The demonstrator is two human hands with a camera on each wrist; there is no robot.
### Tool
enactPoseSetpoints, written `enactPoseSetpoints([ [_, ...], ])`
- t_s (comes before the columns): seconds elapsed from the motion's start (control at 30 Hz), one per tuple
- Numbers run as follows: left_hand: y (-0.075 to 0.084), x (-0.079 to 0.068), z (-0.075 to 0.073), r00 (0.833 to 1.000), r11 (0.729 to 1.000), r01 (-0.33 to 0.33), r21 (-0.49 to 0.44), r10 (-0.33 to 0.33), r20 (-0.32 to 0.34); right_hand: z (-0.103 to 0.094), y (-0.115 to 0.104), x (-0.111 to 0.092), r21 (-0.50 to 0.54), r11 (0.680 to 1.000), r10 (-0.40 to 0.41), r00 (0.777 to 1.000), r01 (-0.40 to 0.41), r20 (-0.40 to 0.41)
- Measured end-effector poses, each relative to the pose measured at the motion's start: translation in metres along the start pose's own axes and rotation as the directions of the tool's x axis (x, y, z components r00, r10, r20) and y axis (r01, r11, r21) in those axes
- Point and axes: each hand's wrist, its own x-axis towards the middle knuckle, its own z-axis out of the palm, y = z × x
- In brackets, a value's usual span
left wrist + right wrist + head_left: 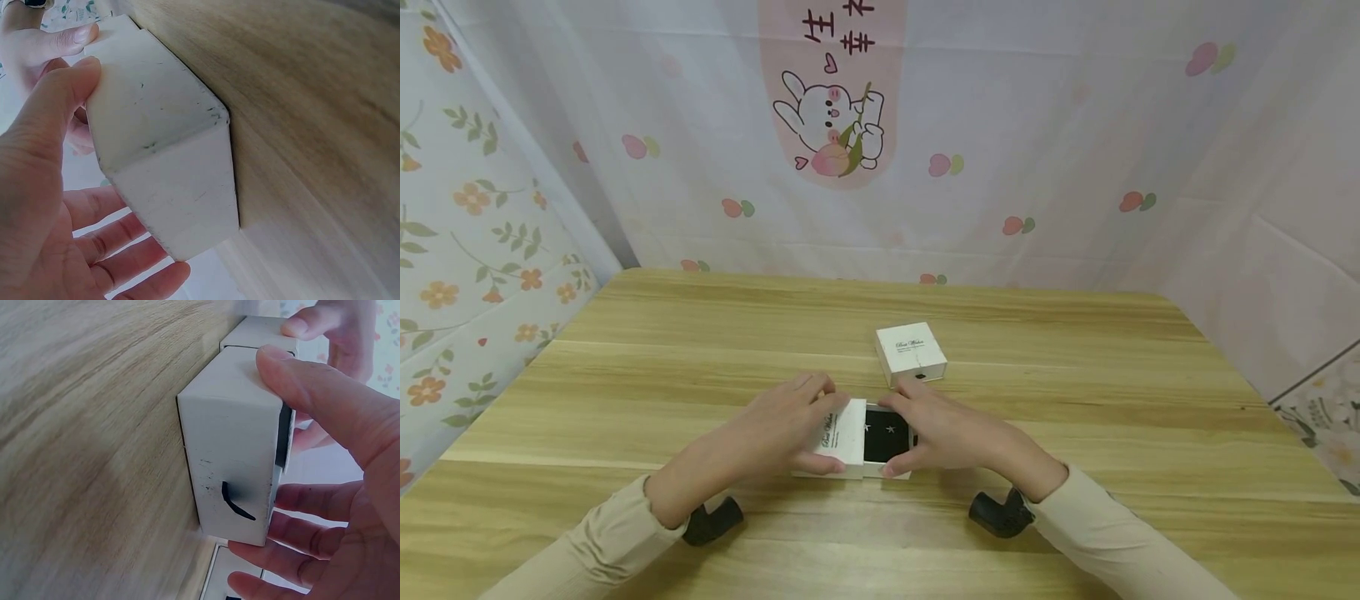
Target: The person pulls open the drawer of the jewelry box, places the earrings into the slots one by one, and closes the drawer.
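Observation:
A small white sliding gift box lies on the table, its drawer partly out of its sleeve. My left hand [771, 429] holds the printed sleeve [853, 442], thumb on the near side and fingers at the far side. The drawer [231, 444] is between the thumb and fingers of my right hand [955, 429]; its end has a black pull tab [236, 503]. Inside sits a black pad [883, 448] bearing small silver star-shaped pieces [891, 430]. How much of the drawer is still within the sleeve is hidden.
A second white box [913, 346], closed and printed with the same kind of lettering, stands just beyond my right hand on the wooden table [1060, 367]. Patterned cloth [1037, 125] hangs behind the table. Black wrist-worn devices [713, 521] sit under both forearms.

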Motion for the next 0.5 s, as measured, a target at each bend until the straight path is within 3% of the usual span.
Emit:
enactPoseSetpoints([
  [0.5, -0.0002, -0.0003, -0.0009, 1.0, 1.0, -0.003, 0.002, 0.003, -0.008, 0.0001, -0.0074, 0.0052, -0.007, 1.0, 0.019, 1.0, -0.019, 0.011],
])
